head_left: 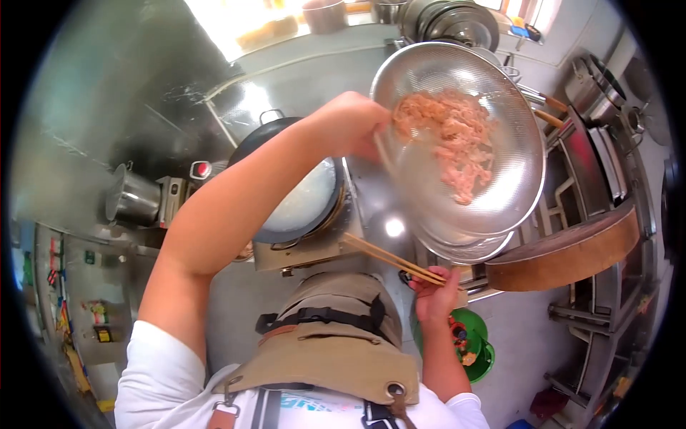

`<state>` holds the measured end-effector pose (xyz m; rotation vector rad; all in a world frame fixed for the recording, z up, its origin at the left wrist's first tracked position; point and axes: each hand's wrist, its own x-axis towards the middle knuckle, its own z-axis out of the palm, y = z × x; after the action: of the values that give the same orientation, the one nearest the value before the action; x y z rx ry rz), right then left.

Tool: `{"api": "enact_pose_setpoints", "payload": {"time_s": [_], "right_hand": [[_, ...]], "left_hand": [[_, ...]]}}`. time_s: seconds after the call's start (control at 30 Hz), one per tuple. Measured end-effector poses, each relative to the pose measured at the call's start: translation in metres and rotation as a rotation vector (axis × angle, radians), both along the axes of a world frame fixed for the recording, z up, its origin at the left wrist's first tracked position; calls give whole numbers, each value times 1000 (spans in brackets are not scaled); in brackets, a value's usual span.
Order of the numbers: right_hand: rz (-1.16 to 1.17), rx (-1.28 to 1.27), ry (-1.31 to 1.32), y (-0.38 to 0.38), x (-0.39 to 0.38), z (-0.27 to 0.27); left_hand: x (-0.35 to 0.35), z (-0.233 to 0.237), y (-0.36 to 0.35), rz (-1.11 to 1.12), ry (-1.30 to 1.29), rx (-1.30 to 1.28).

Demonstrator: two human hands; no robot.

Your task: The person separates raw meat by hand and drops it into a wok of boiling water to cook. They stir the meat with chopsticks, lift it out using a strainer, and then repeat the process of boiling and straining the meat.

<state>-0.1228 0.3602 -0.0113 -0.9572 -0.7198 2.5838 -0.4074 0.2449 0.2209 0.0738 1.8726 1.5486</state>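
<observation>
My left hand [357,121], partly blurred, grips the left rim of a large perforated metal colander [514,179]. Pinkish shredded meat [461,139] lies in a clump inside it. The colander is tilted, and another metal bowl [475,250] shows beneath its near edge. In my right hand [437,294] are long wooden chopsticks [389,257], their tips pointing left toward the stove. Under my left forearm sits a dark wok [268,139] with whitish liquid [304,204] in it, partly hidden by the arm.
A thick round chopping block [572,250] stands at the right. Below my right hand is a green bin [482,365] with scraps. Metal pots [132,196] stand at the left, and stacked lids or bowls [457,28] at the back.
</observation>
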Motion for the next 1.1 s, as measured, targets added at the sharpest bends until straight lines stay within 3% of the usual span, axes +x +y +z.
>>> {"api": "enact_pose_setpoints", "payload": {"time_s": [0.17,0.37,0.7,0.9,1.1], "right_hand": [[28,-36,-37,-10,-15,10],[61,-17,-46,-16,-22,8],[6,48,-134,-20,-25,19],[23,39,-154,-49,-30,39],[54,58,-121,-97,-33,50]], "left_hand": [[12,0,1,-9,26,31],[7,3,-1,131,2,50],[-8,28,-61,226,34,156],[-20,39,-145,379,70,291],[-30,53,-260,485,128,261]]}}
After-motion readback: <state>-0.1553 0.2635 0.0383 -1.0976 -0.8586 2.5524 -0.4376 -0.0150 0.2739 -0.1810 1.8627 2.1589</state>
